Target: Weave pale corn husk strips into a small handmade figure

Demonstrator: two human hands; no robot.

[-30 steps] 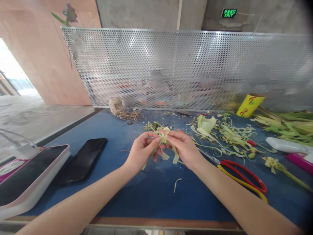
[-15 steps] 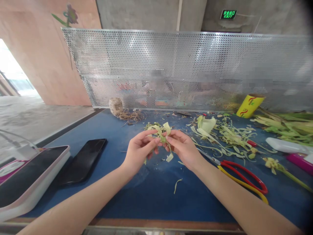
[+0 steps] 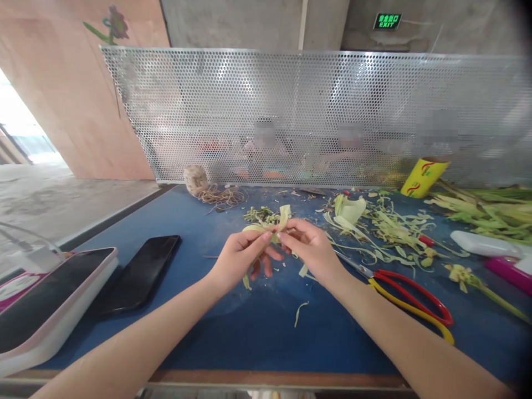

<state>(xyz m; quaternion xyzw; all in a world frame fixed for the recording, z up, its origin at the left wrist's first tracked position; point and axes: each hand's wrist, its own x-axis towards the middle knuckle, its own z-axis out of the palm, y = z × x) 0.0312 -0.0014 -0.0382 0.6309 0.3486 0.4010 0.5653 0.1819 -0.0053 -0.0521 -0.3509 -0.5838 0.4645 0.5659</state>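
Note:
My left hand (image 3: 240, 256) and my right hand (image 3: 311, 245) meet over the middle of the blue table, thumbs and forefingers pinched close together. Between their fingertips is a pale green husk strip (image 3: 285, 214), with one end standing up and other parts curving out to the left and hanging below. My left hand's lower fingers are loosely spread beneath the pinch. Just beyond the hands lies a small heap of green plant bits (image 3: 261, 214). Scissors (image 3: 409, 296) with one red and one yellow handle lie by my right forearm, their blades partly hidden near my wrist.
A black phone (image 3: 143, 272) and a larger white-cased device (image 3: 54, 305) with a cable lie left. Twine (image 3: 222, 197) sits at the back beside a pale lump (image 3: 195, 180). Husk scraps (image 3: 394, 224) and a yellow roll (image 3: 424, 177) are right. A perforated metal screen (image 3: 291, 111) stands behind.
The husk strip has shifted between my fingertips, its upright end now taller and narrower. My left hand's lower fingers have spread, and a piece hangs lower by my right hand.

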